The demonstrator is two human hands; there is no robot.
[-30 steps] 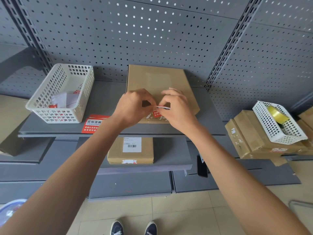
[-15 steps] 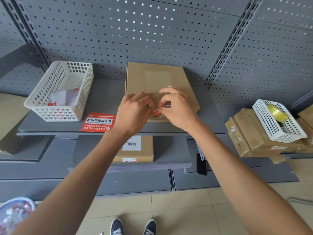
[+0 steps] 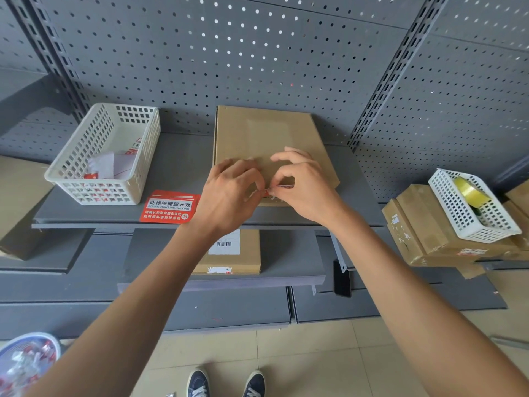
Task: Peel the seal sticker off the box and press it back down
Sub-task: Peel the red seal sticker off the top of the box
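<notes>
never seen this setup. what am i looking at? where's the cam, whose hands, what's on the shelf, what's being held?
No robot: a person with a head-worn wide-angle camera looking down, so the arms and shoes are theirs. On the grey shelf lies a flat cardboard box. The left hand and right hand meet at its near edge, pinching a small red-and-white seal sticker; how far it is lifted is hidden. Left of the box are a loose red sticker sheet and a white basket of paper scraps. Another box sits one shelf lower.
</notes>
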